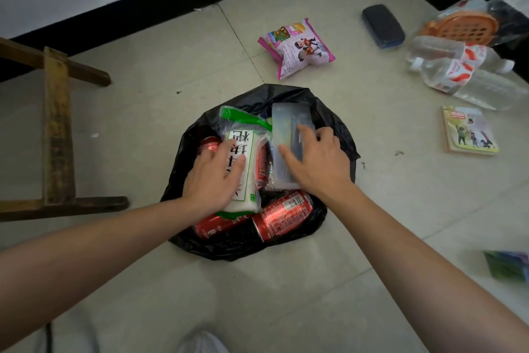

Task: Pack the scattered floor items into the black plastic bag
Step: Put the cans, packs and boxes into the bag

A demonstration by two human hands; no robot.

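Cans of red soda (282, 216) lie inside the crumpled black plastic bag (246, 246), which sits open on the pale tiled floor (143, 123) in front of me. My left hand (213, 173) grips the white, green-edged plastic packet (242, 198) lying on the cans, thumb across its printed face. My right hand (315, 159) holds the translucent rectangular plastic case (289, 120) just beside that packet, within the bag's mouth. Beyond the bag sits a pink puffed snack packet (296, 47). To my right lie a dark blue block (382, 24), two clear plastic water bottles (458, 69), a plastic-wrapped orange round grate (463, 26) and a small picture book (469, 130).
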